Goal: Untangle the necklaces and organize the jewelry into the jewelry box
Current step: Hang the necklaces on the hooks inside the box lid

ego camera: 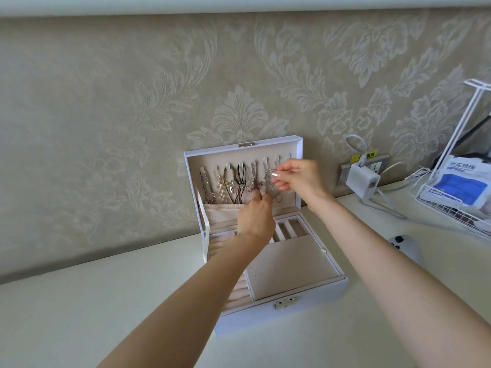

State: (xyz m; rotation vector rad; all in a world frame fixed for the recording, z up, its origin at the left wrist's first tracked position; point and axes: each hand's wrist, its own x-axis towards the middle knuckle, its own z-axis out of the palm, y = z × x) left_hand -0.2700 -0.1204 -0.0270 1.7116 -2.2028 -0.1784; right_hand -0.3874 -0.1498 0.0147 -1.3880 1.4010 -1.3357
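White faux-leather jewelry box open on pale tabletop, lid upright against the wall. Pinching thin silver chain necklace high up with right hand, near the cream hooks at the lid's right end. Pinching apparently the same chain lower down with left hand, just above the beige fabric pocket. Fingertip grips only, both narrow.

Likely the hanging step. Keep the chain taut between the two pinches, loop the top over a free hook clear of the neighbouring hung necklaces, then feed the tail into the pocket. Avoid slack, or risk snagging adjacent strands.
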